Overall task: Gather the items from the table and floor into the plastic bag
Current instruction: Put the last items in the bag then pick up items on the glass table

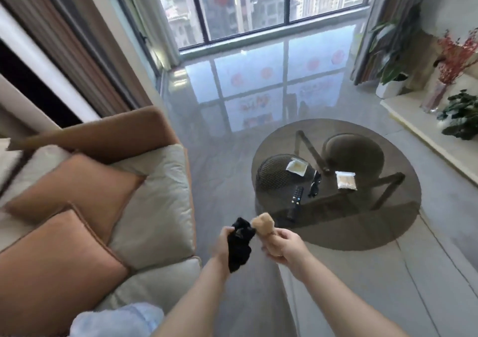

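Plastic bag [239, 246]: black, crumpled, hanging from the left hand [223, 242] in the air between the sofa [155, 207] and the bench [336, 230].
Left hand: fingers clenched round the bag's upper edge.
Right hand [283, 246]: fingers wrapped round a tan lumpy item [263, 224], its top touching the bag's mouth.
Bench: round, smoked glass, standing on the glossy floor [232, 155].
On bench: remote control [297, 195], dark glasses [315, 185], two clear food packets [297, 166] [345, 180], lying apart.
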### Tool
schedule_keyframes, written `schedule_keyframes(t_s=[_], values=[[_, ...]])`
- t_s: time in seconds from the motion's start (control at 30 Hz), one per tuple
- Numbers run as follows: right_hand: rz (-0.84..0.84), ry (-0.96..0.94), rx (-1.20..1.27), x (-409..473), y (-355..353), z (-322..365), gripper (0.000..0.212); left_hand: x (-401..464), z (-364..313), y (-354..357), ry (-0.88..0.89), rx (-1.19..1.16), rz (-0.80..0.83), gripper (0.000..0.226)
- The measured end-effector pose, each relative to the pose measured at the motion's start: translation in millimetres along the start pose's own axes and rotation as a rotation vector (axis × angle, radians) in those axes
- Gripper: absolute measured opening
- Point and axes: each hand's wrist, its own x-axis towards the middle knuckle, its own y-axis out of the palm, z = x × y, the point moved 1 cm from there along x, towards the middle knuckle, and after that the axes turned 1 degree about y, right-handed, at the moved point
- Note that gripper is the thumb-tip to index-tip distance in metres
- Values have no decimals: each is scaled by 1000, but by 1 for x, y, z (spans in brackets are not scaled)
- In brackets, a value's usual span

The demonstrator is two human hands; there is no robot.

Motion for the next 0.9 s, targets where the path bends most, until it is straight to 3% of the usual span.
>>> schedule_keyframes(t_s=[0.1, 0.23, 0.3, 0.57, 0.73, 0.9], values=[[85, 34, -95, -3, 55, -5, 42, -30, -6, -64, 34, -104, -181, 13], [207, 43, -224, -5, 125, -20, 12, -67, 0, -144, 192, -109, -353, 20], [252, 32, -294, -8, 162, -30, 10, -86, 7, -185, 217, -216, -417, 24], [350, 61, -516, -28, 310, -99, 11, -143, 77, -351, 127, -357, -625, 84], [410, 105, -701, -42, 378, -153, 13, -177, 117, -417, 27, -364, -740, 68], [479, -12, -1053, -43, 420, -187, 12, -178, 148, -454, -42, -347, -788, 60]])
